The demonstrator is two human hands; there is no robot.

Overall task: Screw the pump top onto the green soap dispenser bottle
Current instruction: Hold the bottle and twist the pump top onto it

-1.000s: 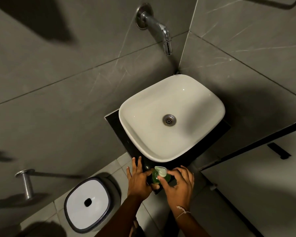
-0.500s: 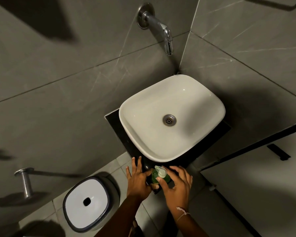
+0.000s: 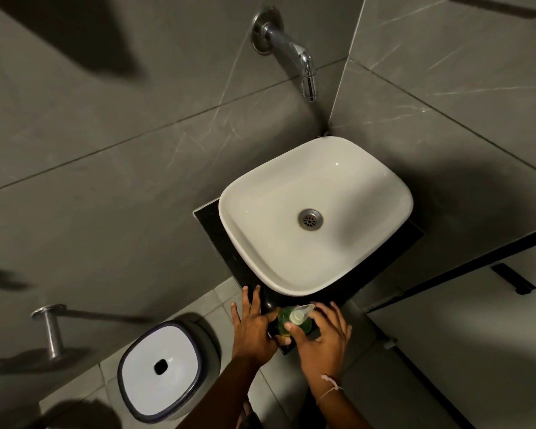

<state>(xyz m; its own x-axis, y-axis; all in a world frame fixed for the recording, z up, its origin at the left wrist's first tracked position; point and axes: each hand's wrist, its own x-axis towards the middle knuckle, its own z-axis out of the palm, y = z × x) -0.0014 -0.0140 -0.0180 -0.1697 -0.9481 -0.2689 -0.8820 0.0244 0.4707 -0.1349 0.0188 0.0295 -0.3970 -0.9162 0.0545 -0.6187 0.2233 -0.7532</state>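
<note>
The green soap dispenser bottle stands upright on the near corner of the black surface, just in front of the white basin and close to its front rim. Its pale pump top sits on the bottle's neck, the nozzle pointing away toward the basin.

The left hand is pressed against the bottle's left side, thumb reaching across to the green body and the other fingers spread out flat over the edge of the surface; its grip looks like a loose brace rather than a full wrap, and how firmly it holds I cannot tell. The right hand comes in from the near right, its grip half curled, thumb tip touching the base of the pump top and the remaining fingers arched around the far side of the bottle with gaps between them. A thin thread band shows on that wrist.

A chrome tap juts from the grey tiled wall above the basin, and the drain sits in the bowl's middle. Down on the tiled floor to the left stands a white-lidded bin with a dark rim.
</note>
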